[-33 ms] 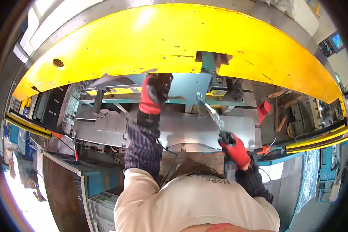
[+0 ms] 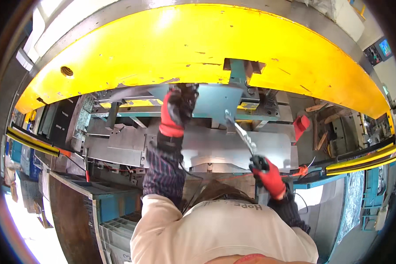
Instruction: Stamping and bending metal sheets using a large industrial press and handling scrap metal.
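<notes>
My left hand (image 2: pixel 176 112), in a red and black glove, reaches to the lower edge of the yellow beam. Its dark fingers are curled at a flat blue-grey metal sheet (image 2: pixel 213 102); the fingertips are blurred and partly hidden. The sheet runs back under the beam, where its far part is out of sight. My right hand (image 2: pixel 268 177), gloved alike, is closed round the near end of a long silvery hand tool (image 2: pixel 244 135). The tool slants up to the left, and its round tip rests on the sheet's near right part.
The wide yellow beam (image 2: pixel 163 48) of a machine spans the far side above a steel bed (image 2: pixel 220 147). Yellow-black bars (image 2: pixel 361 159) flank both sides. A red block (image 2: pixel 300 126) stands at right, with wood pieces beyond. A crate (image 2: pixel 116 233) stands at lower left.
The sheet and the tool's tip have shifted slightly toward me and to the right. Both hands have moved a little the same way.
</notes>
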The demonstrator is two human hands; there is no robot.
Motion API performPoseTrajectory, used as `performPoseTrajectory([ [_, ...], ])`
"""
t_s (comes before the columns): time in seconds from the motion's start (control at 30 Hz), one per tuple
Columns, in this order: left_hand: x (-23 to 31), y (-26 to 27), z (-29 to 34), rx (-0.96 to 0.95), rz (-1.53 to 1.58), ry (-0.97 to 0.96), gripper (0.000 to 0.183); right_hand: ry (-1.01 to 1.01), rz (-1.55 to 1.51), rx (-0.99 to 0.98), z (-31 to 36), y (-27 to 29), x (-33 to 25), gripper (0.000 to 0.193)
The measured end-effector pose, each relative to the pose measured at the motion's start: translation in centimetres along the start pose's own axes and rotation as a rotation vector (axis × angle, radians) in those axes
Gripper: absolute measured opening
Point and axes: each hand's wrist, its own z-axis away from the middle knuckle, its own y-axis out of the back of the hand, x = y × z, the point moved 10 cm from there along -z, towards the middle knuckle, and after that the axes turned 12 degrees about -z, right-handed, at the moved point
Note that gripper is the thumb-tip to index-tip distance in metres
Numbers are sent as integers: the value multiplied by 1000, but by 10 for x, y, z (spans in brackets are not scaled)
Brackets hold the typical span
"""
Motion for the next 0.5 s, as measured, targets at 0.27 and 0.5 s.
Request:
performPoseTrajectory([
  [0.27, -39, -32, 106, 139, -126, 161, 50, -203, -129, 36, 74, 33, 26, 29],
  [0.5, -57, -30, 125, 118, -79, 248, 41, -589, -550, -201, 105, 41, 86, 22],
])
